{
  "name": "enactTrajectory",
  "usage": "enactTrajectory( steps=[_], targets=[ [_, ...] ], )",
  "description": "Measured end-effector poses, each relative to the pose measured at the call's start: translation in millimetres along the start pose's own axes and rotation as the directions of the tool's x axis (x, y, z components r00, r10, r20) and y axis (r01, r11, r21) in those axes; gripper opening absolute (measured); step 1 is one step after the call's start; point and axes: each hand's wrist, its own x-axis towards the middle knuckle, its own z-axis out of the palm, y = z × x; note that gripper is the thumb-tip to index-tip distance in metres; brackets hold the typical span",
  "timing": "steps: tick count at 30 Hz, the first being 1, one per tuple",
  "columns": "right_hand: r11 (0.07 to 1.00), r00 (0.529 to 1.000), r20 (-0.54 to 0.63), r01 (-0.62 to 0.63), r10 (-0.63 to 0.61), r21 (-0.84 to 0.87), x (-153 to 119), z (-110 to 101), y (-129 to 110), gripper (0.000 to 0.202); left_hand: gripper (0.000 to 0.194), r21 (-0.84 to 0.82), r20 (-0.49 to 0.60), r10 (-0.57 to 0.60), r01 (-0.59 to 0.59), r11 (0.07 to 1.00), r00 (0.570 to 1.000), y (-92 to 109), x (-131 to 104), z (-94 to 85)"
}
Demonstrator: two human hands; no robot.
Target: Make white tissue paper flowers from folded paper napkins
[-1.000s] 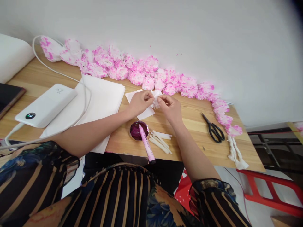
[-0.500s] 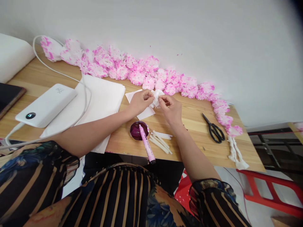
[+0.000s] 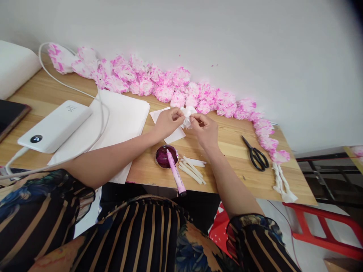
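A small ruffled white paper flower [image 3: 187, 115] is pinched between my two hands above the table. My left hand [image 3: 170, 121] grips its left edge with thumb and forefinger closed. On the opposite edge, the thumb and fingertips of my right hand [image 3: 204, 129] are closed too. White paper pieces [image 3: 176, 136] lie under and beside my left hand. Nearer to me stands a small bowl of purple dye [image 3: 162, 158], with a pink marker [image 3: 176, 173] resting across its rim. Several thin white sticks [image 3: 193, 170] lie to the bowl's right.
Pink-and-white paper flowers [image 3: 163, 92] line the wall side of the table. Black-handled scissors [image 3: 256, 155] lie at the right, near twisted white strips [image 3: 279, 181]. Left are a paper stack [image 3: 124, 109], a white power bank [image 3: 55, 126] with a cable, and a dark phone [image 3: 11, 115].
Hardly anything differs. Both hands keep their pinch on the white paper flower, which looks slightly more spread between the fingers.
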Motion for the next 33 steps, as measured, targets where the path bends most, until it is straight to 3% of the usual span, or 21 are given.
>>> enactTrajectory(
  steps=[5,14,23,29,33],
  targets=[
    [0.999,0.999,0.019,0.026,-0.026,-0.018,-0.4,0.6,2.1,0.022,0.009,-0.063,0.016,-0.006,0.007,0.998,1.000,-3.6,0.9,-0.4],
    [0.994,0.996,0.029,0.082,-0.080,-0.068,-2.8,-0.9,-2.4,0.019,0.009,0.040,0.010,0.041,-0.041,0.998,0.999,3.5,-3.0,0.2],
    [0.996,0.998,0.046,-0.053,0.050,0.066,0.1,1.7,3.1,0.020,0.010,-0.124,0.026,-0.055,0.058,0.991,0.998,0.0,-0.2,1.1],
    [0.995,0.995,0.053,0.087,-0.085,-0.052,-3.2,2.0,2.5,0.020,0.012,0.017,0.038,-0.019,0.019,1.000,0.999,3.2,-2.5,-1.2],
    [0.999,0.998,0.051,0.049,-0.047,-0.022,-2.2,1.6,2.5,0.018,0.007,-0.064,0.055,-0.018,0.021,0.998,0.998,0.5,-0.8,-1.4]
  ],
)
